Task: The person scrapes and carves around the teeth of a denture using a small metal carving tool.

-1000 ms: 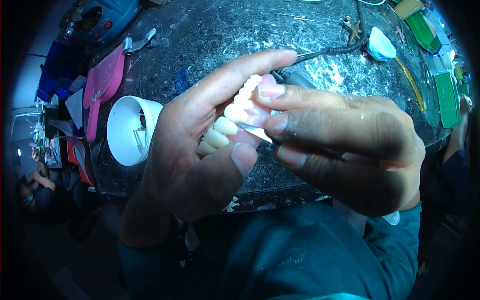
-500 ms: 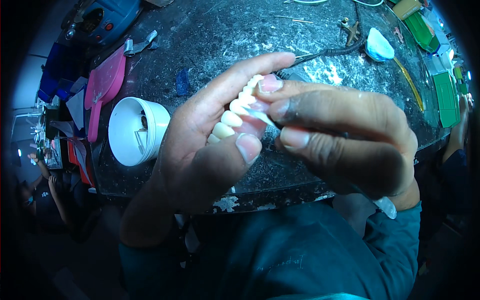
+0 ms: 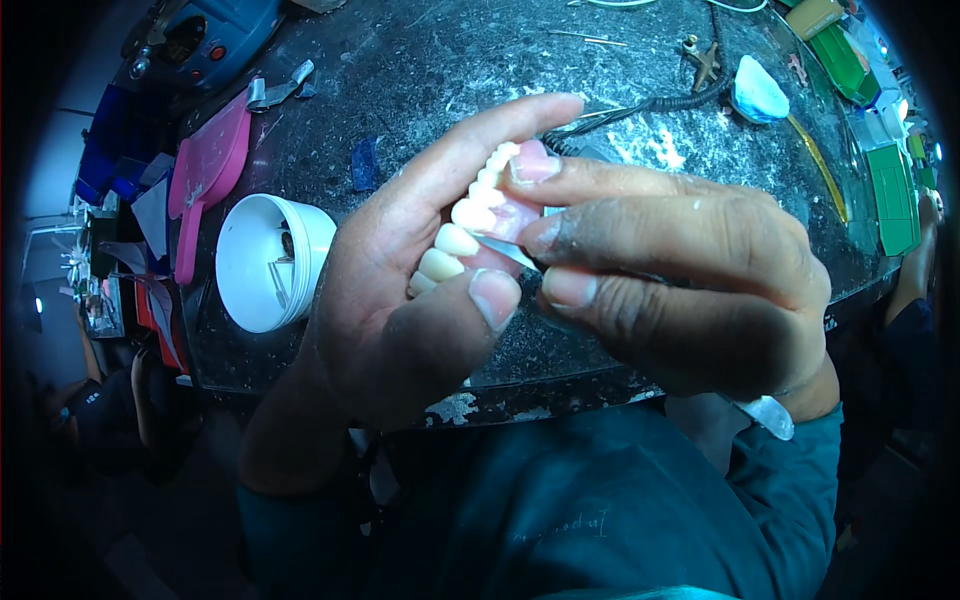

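My left hand (image 3: 390, 270) is closed around a denture (image 3: 478, 215) with white teeth in a curved row and a pink base. Its thumb presses on the near end and its fingers curl behind. My right hand (image 3: 690, 265) pinches a wax knife (image 3: 770, 418), whose rounded metal end sticks out below the wrist. The pointed blade lies against the pink base beside the teeth. My right fingertips also touch the far end of the denture. Most of the knife's handle is hidden inside my right hand.
A white tub (image 3: 265, 262) with small metal pieces stands left of my hands, beside a pink dustpan (image 3: 210, 165). Farther back are a blue machine (image 3: 215, 45), a brass-coloured tool (image 3: 702, 65), a black coiled cord (image 3: 680, 102) and a whitish lump (image 3: 758, 92). Green bins (image 3: 890, 200) line the right side.
The denture and both hands have shifted slightly left. The blade has slid a little lower along the pink base, toward my left thumb.
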Demonstrator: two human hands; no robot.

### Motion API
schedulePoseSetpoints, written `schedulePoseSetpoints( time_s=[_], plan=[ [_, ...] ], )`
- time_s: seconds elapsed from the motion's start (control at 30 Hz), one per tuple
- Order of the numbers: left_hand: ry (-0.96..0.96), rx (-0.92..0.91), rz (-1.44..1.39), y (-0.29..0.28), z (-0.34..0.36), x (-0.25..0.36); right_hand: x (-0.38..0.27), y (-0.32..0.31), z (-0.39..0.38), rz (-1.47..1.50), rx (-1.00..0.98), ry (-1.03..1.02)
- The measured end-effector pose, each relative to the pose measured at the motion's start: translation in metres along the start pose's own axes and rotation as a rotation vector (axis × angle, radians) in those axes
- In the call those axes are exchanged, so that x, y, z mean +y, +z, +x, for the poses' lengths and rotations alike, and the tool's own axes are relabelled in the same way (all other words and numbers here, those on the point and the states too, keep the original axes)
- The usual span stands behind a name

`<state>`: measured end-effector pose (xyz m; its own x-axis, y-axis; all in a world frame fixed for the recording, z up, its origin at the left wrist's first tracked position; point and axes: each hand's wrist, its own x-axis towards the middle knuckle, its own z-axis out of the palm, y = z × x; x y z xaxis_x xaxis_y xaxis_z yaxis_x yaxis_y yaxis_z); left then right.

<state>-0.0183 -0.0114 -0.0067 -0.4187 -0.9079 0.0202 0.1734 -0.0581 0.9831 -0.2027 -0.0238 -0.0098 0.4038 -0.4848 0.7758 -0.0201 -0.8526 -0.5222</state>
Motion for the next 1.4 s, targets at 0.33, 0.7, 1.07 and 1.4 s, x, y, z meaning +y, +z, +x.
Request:
schedulePoseSetpoints(
  time_s=[0.33,0.7,1.07,1.4],
  plan=[
    [0.01,0.022,-0.047,0.003,0.0,0.001,-0.002,0.004,-0.004,-0.001,0.049,0.027],
    [0.042,0.008,0.034,-0.001,0.001,-0.003,0.002,0.008,-0.004,0.006,0.072,-0.032],
    [-0.021,-0.007,-0.016,0.001,0.0,0.002,0.005,-0.005,-0.002,-0.12,0.054,-0.077],
    [0.342,-0.001,0.27,-0.019,0.003,-0.01,0.02,-0.021,0.005,-0.072,-0.047,-0.098]
  ],
)
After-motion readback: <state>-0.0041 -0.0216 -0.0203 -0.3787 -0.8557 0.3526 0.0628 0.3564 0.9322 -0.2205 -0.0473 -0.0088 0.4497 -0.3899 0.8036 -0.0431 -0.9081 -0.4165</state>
